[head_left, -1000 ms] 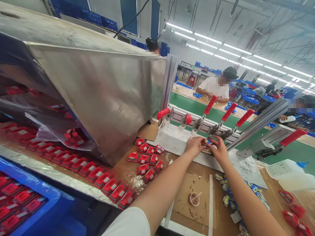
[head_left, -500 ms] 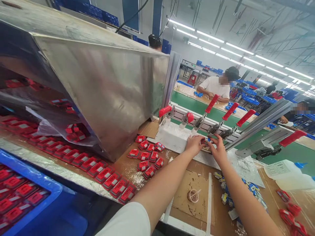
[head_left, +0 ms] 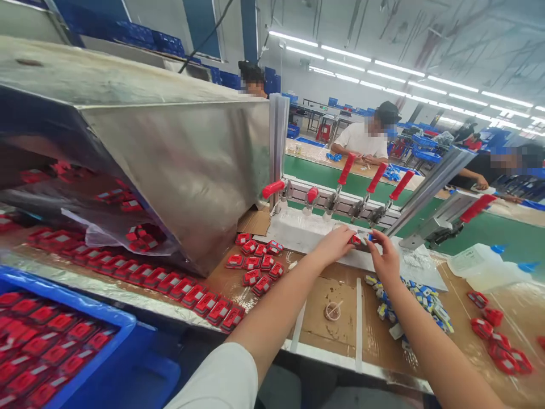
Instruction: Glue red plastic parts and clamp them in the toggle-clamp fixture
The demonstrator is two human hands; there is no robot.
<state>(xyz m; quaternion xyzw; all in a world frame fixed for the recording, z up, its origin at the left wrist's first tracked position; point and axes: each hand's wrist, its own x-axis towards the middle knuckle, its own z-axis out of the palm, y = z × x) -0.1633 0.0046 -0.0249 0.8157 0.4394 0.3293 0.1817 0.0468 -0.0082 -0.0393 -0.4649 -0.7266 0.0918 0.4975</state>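
Note:
My left hand [head_left: 340, 243] is closed on a small red part [head_left: 354, 239] in front of the clamp row. My right hand [head_left: 383, 250] pinches a small blue and white piece [head_left: 364, 237] right beside the red part. Between the hands the two pieces appear to touch, though fingers hide some of them. Below, a small round cup [head_left: 332, 311] with a stick in it stands on a cardboard sheet [head_left: 323, 335]. A pile of blue, white and yellow pieces [head_left: 426, 301] lies beside my right forearm. Several red parts [head_left: 251, 262] are grouped left of my left forearm.
Red-handled clamps [head_left: 347, 169] stand beyond my hands. A metal housing [head_left: 183, 170] rises at left over a row of red parts [head_left: 170, 283]. A blue crate [head_left: 123, 335] holds more. Plastic bottles [head_left: 474, 259] are at right. People work across the green conveyor [head_left: 315, 170].
The view has shifted. The red part and the blue and white piece show more clearly between my hands, and my right hand sits slightly further right of my left.

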